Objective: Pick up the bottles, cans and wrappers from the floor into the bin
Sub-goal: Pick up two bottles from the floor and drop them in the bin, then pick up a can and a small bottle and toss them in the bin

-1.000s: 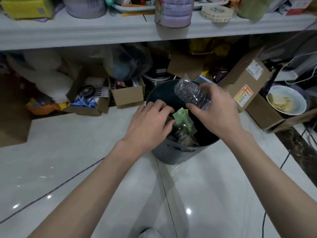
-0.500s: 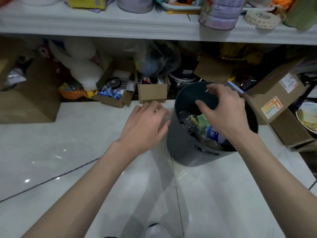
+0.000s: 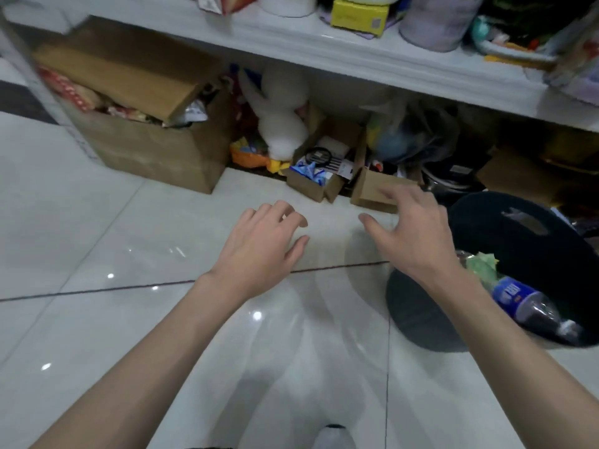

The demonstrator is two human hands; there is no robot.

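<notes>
While both hands hover empty above the white tiled floor [image 3: 97, 241], the dark bin [image 3: 421, 312] stands at the right.

Left hand [image 3: 262, 244] has its fingers loosely curled and open, holding nothing; right hand [image 3: 415, 234] spreads its fingers wide, also holding nothing, just left of the bin. Inside the bin lie a plastic bottle with blue label [image 3: 525, 306] and a green wrapper [image 3: 483, 265]. Cardboard boxes [image 3: 155, 150] sit under the shelf [image 3: 356, 56] behind.
</notes>
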